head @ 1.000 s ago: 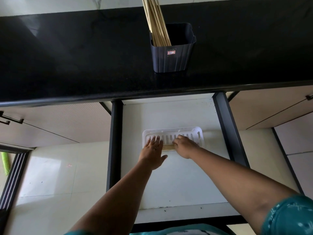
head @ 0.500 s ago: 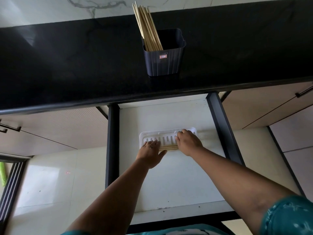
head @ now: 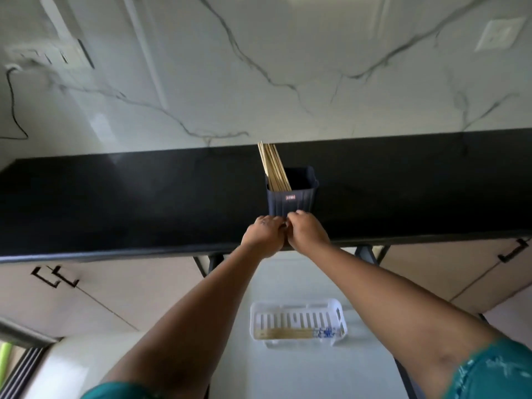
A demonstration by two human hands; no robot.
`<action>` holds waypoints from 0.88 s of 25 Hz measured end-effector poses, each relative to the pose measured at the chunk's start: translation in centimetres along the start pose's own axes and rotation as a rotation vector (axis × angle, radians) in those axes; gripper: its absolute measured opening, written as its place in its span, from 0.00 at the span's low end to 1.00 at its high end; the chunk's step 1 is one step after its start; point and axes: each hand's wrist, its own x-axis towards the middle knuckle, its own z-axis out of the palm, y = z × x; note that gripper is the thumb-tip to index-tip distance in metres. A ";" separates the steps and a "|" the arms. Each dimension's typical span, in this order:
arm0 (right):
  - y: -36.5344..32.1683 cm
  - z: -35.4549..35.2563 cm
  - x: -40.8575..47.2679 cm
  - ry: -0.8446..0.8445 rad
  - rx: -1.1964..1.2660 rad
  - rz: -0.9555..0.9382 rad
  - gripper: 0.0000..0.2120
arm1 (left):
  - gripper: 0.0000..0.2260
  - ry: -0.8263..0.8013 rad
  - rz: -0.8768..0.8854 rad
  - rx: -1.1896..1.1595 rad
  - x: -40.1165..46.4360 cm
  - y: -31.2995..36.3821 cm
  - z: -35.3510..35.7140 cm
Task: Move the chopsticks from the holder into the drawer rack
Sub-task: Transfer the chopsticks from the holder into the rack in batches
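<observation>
Both of your hands are up at the front edge of the glossy black tabletop (head: 115, 203), side by side and touching, just in front of the dark navy ribbed plastic holder (head: 290, 201). Your left hand (head: 263, 236) is curled with the knuckles toward the camera; your right hand (head: 308, 233) is curled likewise, its fingers (head: 299, 216) reaching the lower front of the holder. From this angle you cannot tell whether either set of fingers is gripping anything; both look loosely closed, and nothing shows in them. A bundle of pale bamboo chopsticks (head: 273, 168) stands in the holder, leaning to its left side, tips above the rim against the white marbled wall (head: 259, 67). Below the tabletop the white drawer (head: 288, 370) is pulled out. In it sits the white slotted plastic rack (head: 298, 321), and a few more pale chopsticks with blue-patterned ends (head: 293, 333) lie flat along its near edge. Beige cabinet fronts with black handles (head: 54, 276) flank the drawer. Teal patterned sleeves (head: 495, 372) show at the bottom corners.
</observation>
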 end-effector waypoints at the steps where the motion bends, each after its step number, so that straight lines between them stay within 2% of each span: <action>1: -0.3 -1.4 2.1 0.028 0.028 0.015 0.05 | 0.16 0.023 -0.010 -0.045 1.5 0.5 -1.6; 4: -0.8 -4.6 8.1 0.058 0.151 0.119 0.08 | 0.15 0.096 -0.051 -0.170 5.9 1.3 -5.2; 9: 1.1 -3.7 14.2 -0.059 0.314 0.301 0.10 | 0.18 0.201 -0.171 -0.312 10.2 0.3 -5.4; 14: 2.5 -1.3 17.8 -0.220 0.538 0.556 0.23 | 0.17 0.307 -0.284 -0.470 11.5 -1.8 -4.0; 17: 2.6 -0.4 19.1 -0.281 0.397 0.596 0.19 | 0.15 0.359 -0.290 -0.499 11.9 -2.8 -3.6; 22: 2.5 0.0 20.1 -0.351 0.224 0.462 0.16 | 0.12 0.360 -0.260 -0.501 11.8 -3.5 -2.6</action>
